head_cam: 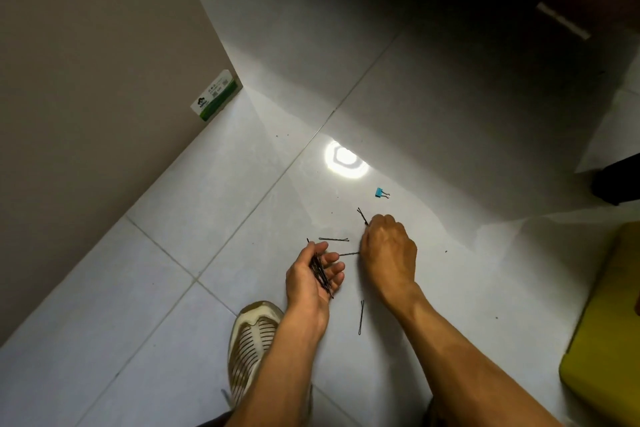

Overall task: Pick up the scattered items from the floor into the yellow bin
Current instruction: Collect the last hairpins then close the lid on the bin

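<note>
My left hand (313, 276) lies palm up just above the floor and cradles a bundle of black hairpins (321, 274) in its curled fingers. My right hand (389, 246) is down on the tiles, its fingertips pinching one black hairpin (362, 216) that sticks out beyond the knuckles. Loose hairpins lie on the white tiles: one (334, 239) between my hands, another (349, 254) partly under my right hand, and a third (361, 317) near my right wrist. A small blue binder clip (381, 193) lies farther out. The yellow bin (609, 333) stands at the right edge.
My shoe (250, 340) is planted below my left hand. A green and white box (215, 95) leans at the foot of the beige wall (86, 97) on the left. A lamp's glare (344, 159) marks the tiles. Dark furniture fills the top right, and a dark object (618, 180) sits at the right.
</note>
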A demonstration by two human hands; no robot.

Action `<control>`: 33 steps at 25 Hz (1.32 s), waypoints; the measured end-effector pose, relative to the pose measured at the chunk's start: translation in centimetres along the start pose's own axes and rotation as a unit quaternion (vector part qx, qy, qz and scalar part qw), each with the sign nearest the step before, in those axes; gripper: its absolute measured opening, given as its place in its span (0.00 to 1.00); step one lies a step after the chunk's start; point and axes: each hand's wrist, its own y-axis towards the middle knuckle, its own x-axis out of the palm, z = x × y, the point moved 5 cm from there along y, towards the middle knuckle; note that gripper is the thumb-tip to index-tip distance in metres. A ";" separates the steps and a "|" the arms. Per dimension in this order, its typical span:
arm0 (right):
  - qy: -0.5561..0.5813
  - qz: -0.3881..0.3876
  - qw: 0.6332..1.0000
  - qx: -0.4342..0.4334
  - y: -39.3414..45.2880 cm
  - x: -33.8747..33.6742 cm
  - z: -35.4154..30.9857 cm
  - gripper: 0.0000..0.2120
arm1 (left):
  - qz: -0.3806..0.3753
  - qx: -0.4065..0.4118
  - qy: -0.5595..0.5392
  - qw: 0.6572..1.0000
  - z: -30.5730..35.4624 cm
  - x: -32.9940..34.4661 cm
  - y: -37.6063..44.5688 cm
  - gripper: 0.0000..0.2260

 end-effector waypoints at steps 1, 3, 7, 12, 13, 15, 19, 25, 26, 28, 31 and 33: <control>-0.018 -0.012 1.000 -0.003 0.3 -0.2 0.0 0.09 | 0.002 0.005 0.001 1.000 0.2 -0.1 0.1 0.11; 0.028 -0.047 0.998 0.021 0.6 -0.9 0.1 0.09 | 0.008 0.018 0.004 1.000 0.4 -0.2 0.1 0.11; 0.295 -0.138 0.945 -0.004 -2.8 -1.1 -1.1 0.07 | -0.017 0.013 -0.027 0.999 0.0 0.3 0.2 0.18; 0.027 -0.040 0.991 -0.127 -3.2 -0.7 -2.7 0.11 | 0.021 0.025 -0.031 0.999 0.5 -0.9 -0.1 0.18; -0.028 -0.056 0.987 -0.151 -2.6 -0.3 -3.0 0.11 | 0.029 0.029 -0.029 0.999 0.8 -1.3 -0.1 0.17; -0.086 -0.080 0.976 -0.182 -1.8 0.4 -3.5 0.07 | 0.036 0.037 -0.030 0.998 1.3 -1.7 0.0 0.17; -0.129 -0.087 0.971 -0.179 -1.7 1.4 -3.6 0.06 | 0.037 0.036 -0.012 0.999 0.8 -1.7 0.6 0.14; 0.291 -0.131 0.947 0.038 -5.0 -0.4 -0.9 0.05 | -0.003 0.009 0.013 1.000 -1.1 -0.9 -0.5 0.17; 0.330 -0.121 0.935 0.036 -6.2 -0.7 -1.1 0.06 | -0.024 -0.007 0.008 1.000 -1.5 -0.5 -1.0 0.18; 0.370 -0.066 0.924 0.064 -8.3 -1.1 -0.5 0.08 | -0.044 -0.025 0.009 0.999 -1.9 -0.2 -1.7 0.18; 0.236 0.026 0.956 0.173 -10.9 -1.2 3.3 0.07 | -0.016 -0.021 0.032 0.999 -2.3 -1.0 -2.5 0.15; 0.080 -0.011 0.986 0.148 -11.9 -0.1 4.6 0.10 | 0.004 -0.005 0.049 0.999 -2.2 -2.0 -2.8 0.14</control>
